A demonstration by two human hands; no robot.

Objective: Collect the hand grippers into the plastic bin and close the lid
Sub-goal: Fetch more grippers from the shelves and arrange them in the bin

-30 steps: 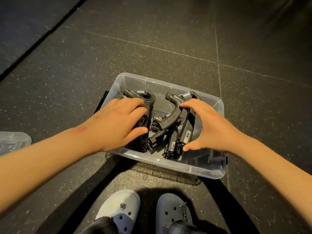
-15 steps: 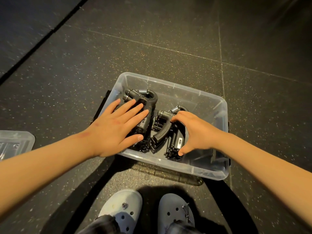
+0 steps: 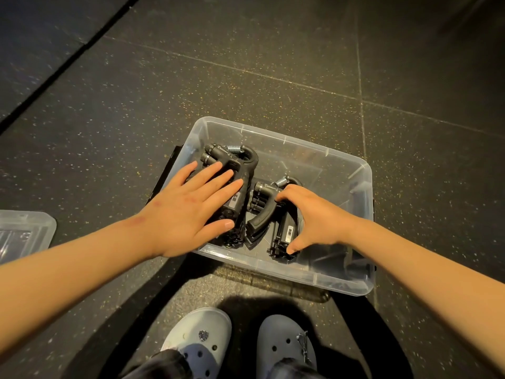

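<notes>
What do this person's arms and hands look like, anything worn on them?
Both forearms are bare, no sleeves in view. The left hand and right hand have no gloves, rings or watch. Small marks dot the left hand's back and wrist.

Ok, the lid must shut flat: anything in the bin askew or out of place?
Nothing spilled or damaged. The hand grippers lie jumbled at the left of the plastic bin, one handle splayed out; the lid sits apart on the floor.

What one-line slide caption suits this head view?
In the open plastic bin, the left hand rests flat on hand grippers while the right hand grips others.
</notes>
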